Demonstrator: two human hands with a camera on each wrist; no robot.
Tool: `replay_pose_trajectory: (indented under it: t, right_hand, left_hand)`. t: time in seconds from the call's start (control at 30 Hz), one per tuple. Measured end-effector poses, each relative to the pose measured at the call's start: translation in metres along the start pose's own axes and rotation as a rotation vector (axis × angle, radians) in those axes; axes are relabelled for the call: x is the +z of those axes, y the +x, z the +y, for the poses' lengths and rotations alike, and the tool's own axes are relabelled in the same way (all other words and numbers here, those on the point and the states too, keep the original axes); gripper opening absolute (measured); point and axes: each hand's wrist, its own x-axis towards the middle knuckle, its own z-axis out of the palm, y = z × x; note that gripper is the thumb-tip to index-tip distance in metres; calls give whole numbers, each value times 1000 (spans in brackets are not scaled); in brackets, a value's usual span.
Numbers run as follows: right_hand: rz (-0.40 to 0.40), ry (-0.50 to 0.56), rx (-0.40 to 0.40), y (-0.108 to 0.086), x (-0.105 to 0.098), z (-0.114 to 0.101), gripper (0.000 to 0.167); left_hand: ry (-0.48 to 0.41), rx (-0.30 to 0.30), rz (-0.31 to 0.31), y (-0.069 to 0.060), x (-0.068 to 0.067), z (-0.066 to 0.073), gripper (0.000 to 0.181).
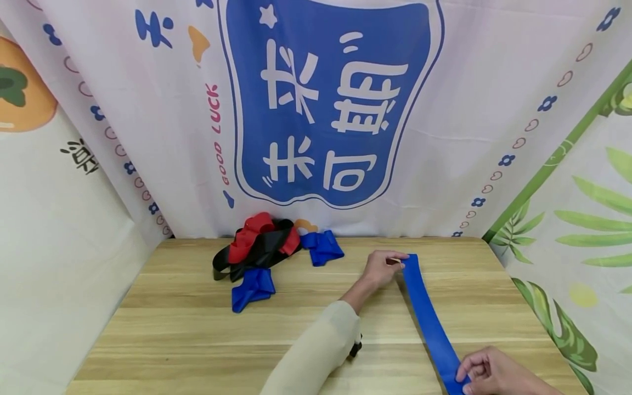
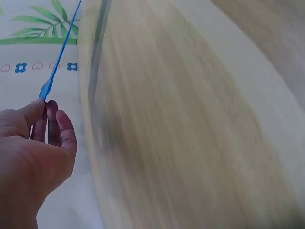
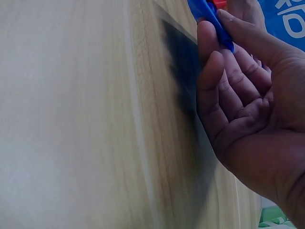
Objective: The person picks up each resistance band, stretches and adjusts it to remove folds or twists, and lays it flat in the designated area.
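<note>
A long blue ribbon (image 1: 430,318) stretches across the right part of the wooden table, with a slight sag between its ends. The left hand (image 1: 382,267) pinches its far end between thumb and fingers; in the left wrist view the ribbon (image 2: 59,57) runs edge-on away from that hand (image 2: 40,148). Nearer the front edge, the right hand (image 1: 496,373) pinches the other end. Seen from the right wrist, thumb and forefinger of the right hand (image 3: 252,95) close on the blue ribbon (image 3: 221,31), its shadow on the tabletop beside it.
At the back left of the table (image 1: 187,340) lies a heap of black ribbon (image 1: 261,249) and red ribbon (image 1: 247,238). Two folded blue ribbon pieces (image 1: 253,289) lie beside the heap. A printed curtain (image 1: 469,109) hangs behind the table's far edge.
</note>
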Motion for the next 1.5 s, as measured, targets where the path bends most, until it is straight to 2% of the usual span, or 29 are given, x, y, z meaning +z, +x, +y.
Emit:
replay_pose_trajectory:
  t: [0.27,0.57,0.7,0.87,0.97,1.2,1.5]
  right_hand:
    - [-20,42,22,-3,2,2,23]
    - [-63,93,31,-1,1,5,28]
    - [-59,92,39,-1,1,10,33]
    - [-54,112,70,0,0,13,34]
    - [-62,131,61,1,1,13,34]
    - [-49,58,45,1,3,13,27]
    - [-61,6,99,3,4,11,28]
  left_hand:
    - [5,32,-11,1,11,-3,23]
    - [7,-50,-14,-2,16,-3,25]
    - [14,-79,-20,-1,17,-4,25]
    - [60,-72,-32,-2,19,-3,25]
    - [87,-57,-37,-3,20,-2,24]
    - [136,-61,-44,-4,20,-1,23]
    - [270,-37,-50,-4,21,-3,24]
